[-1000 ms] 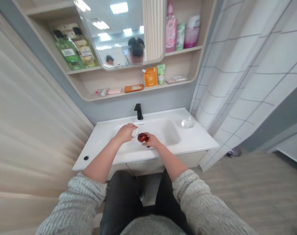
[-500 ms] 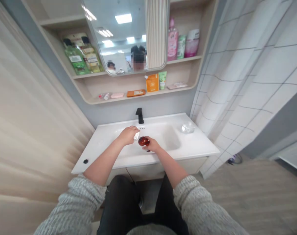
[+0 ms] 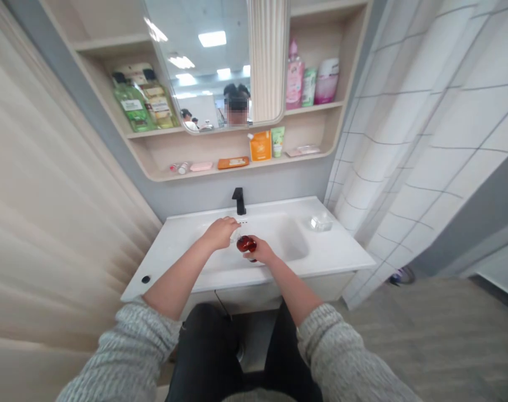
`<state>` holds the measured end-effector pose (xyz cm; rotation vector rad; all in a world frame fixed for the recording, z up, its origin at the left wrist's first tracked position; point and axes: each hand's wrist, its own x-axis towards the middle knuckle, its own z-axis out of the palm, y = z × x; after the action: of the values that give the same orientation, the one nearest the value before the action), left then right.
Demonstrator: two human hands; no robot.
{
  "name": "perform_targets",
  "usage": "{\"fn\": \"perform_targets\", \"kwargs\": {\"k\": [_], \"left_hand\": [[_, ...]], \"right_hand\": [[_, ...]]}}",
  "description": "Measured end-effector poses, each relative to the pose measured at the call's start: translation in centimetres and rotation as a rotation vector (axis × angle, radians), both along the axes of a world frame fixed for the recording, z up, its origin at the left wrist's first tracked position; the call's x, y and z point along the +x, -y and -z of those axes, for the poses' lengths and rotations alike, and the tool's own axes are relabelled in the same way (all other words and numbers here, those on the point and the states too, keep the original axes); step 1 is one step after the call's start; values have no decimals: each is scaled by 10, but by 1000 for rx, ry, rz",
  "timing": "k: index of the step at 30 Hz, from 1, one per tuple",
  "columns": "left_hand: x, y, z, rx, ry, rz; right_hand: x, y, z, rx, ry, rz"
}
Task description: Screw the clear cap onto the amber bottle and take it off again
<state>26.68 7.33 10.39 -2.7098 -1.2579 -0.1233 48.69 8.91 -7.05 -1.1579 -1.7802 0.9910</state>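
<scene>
Over the white sink basin (image 3: 279,234), my left hand (image 3: 223,232) is closed on a small clear container (image 3: 236,236), partly hidden by my fingers. My right hand (image 3: 260,249) grips a dark red-brown bottle (image 3: 246,243), tilted with one end toward the clear container. The two objects are close together; whether they touch I cannot tell. Behind them stands the black faucet (image 3: 239,201).
A clear box (image 3: 321,223) sits on the counter's right side, and a round black piece (image 3: 146,279) lies at its left. Above are a mirror (image 3: 212,67) and a shelf (image 3: 174,176) with bottles, an orange pouch (image 3: 261,146) and tubes.
The view has shifted slightly, so the shelf and sink appear a little lower. The clear container in my left hand has turned a little. Both hands keep their holds.
</scene>
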Motion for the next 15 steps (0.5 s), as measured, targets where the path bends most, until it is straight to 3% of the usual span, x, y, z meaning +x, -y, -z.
{"fn": "perform_targets", "kwargs": {"k": [15], "left_hand": [[7,-1,-6,-22,-11,13]], "right_hand": [[-1,-2,1,25,1,27]]}}
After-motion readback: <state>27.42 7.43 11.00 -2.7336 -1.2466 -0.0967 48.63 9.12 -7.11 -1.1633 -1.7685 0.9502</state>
